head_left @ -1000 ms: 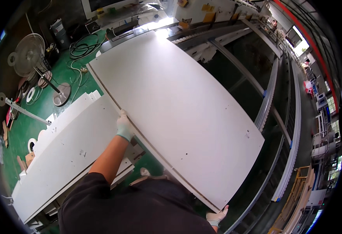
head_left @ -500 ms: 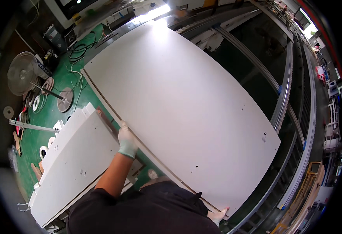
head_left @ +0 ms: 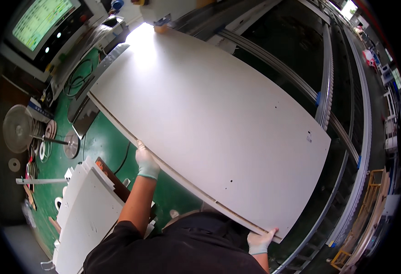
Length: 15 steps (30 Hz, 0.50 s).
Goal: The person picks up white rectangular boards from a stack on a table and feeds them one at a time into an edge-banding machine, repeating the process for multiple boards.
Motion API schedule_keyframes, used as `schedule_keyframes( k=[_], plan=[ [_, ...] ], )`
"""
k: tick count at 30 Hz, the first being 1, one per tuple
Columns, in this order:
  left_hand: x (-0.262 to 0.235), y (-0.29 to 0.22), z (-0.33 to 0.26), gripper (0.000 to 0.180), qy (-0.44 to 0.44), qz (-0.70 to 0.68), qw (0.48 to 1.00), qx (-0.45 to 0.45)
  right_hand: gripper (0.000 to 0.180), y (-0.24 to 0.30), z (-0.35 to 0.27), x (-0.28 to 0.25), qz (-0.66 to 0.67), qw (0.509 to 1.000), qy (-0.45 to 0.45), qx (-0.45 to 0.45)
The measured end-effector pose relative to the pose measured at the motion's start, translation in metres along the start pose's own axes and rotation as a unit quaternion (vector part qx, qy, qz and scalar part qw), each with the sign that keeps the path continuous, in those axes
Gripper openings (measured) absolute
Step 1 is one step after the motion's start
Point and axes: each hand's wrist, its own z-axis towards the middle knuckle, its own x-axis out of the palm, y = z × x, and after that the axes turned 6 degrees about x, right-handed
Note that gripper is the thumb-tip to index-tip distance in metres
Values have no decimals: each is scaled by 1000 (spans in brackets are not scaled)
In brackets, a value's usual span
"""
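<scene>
A large white panel (head_left: pixel 209 123) with a few small drilled holes and a groove along its near edge lies flat before me. My left hand (head_left: pixel 146 160), in a pale glove with a green cuff, grips that near edge left of its middle, thumb on top. At the panel's near right corner my right hand (head_left: pixel 261 241), gloved alike, holds the same edge with its thumb over the top face. The fingers of both hands are hidden beneath. The far end of the panel reaches an orange-yellow block (head_left: pixel 162 27) on a machine.
A stack of white panels (head_left: pixel 88 214) stands at the lower left. Behind it are a fan (head_left: pixel 18 129) and rolls of edging tape (head_left: pixel 50 129) on the green floor. A lit screen (head_left: pixel 42 23) is at upper left. Metal conveyor rails (head_left: pixel 327 77) run along the right.
My view has turned, bringing the screen into sight. The panel's far end now meets the machine's orange-yellow block. My right hand and forearm show more fully; both hands keep hold of the edge.
</scene>
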Motion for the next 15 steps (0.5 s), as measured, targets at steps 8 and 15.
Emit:
schedule_keyframes(
  k=[8, 15],
  plan=[
    [92, 50, 53, 60, 42, -46, 998, -12, 55, 38, 48, 63, 63, 997, 32, 31],
    [179, 43, 63, 64, 105, -38, 994, -11, 43, 59, 111, 103, 4, 967, 212, 142]
  ],
)
